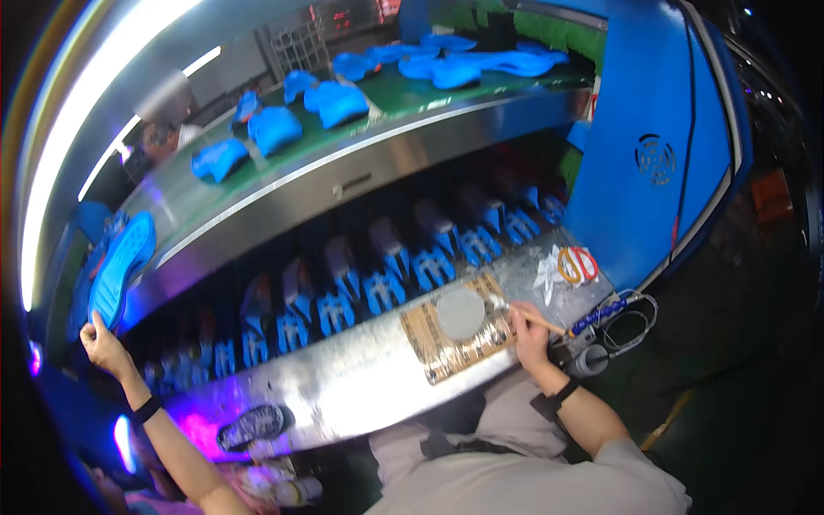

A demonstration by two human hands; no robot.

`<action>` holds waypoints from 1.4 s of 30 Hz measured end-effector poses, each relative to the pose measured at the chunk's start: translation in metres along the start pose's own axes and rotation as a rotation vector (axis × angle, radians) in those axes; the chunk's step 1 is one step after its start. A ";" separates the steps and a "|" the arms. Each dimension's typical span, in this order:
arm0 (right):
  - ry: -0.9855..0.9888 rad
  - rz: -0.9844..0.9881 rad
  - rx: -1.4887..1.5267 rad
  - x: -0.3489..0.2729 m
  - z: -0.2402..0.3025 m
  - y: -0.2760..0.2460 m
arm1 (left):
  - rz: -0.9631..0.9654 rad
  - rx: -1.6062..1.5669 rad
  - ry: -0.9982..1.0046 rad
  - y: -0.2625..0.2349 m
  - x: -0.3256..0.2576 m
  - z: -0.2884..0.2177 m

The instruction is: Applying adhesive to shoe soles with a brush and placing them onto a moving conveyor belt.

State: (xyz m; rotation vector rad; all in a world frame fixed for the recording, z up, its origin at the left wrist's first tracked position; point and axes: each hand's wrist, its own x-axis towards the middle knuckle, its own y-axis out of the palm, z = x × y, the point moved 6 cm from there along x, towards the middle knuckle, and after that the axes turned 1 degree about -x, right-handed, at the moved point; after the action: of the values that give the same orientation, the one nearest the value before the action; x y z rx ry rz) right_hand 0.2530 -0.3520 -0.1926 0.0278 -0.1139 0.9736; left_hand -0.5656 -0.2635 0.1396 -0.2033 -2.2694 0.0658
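At the far left, my left hand (105, 345) pinches the lower end of a blue shoe sole (125, 262), held tilted upright beside the belt's edge. My right hand (530, 336) grips a thin brush (547, 324) by its wooden handle. The brush's pale head reaches the right rim of a round grey dish (461, 314); whether it touches the contents I cannot tell. That dish stands on a piece of brown cardboard (422, 345) on the metal ledge (330, 386) in front of me.
Several blue soles (275, 129) lie on the green belt (382, 112) above. Below it stands a row of blue-soled pieces (384, 292). A dark patterned shoe (251, 427) is on the ledge's left; yellow and red rings (578, 264) lie right. A blue panel (657, 94) rises at right.
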 end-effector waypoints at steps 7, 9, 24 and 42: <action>-0.190 0.171 0.040 0.013 0.077 0.016 | 0.535 -0.712 -0.512 -0.038 -0.217 -0.121; -0.256 0.342 -0.147 0.013 0.096 0.037 | 0.727 -0.754 -0.695 -0.033 -0.282 -0.130; -0.211 0.441 -0.279 -0.009 0.119 0.067 | 1.531 -1.216 -1.553 -0.107 -0.542 -0.157; -0.438 0.922 -0.121 -0.090 0.139 0.114 | 1.556 -1.193 -1.434 -0.097 -0.517 -0.164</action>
State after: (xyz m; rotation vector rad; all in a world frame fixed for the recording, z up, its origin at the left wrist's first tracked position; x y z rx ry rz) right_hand 0.0965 -0.3723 -0.0673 0.0817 -0.6280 1.8692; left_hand -0.1236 -0.4492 -0.1318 -3.2664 -2.2240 -0.4856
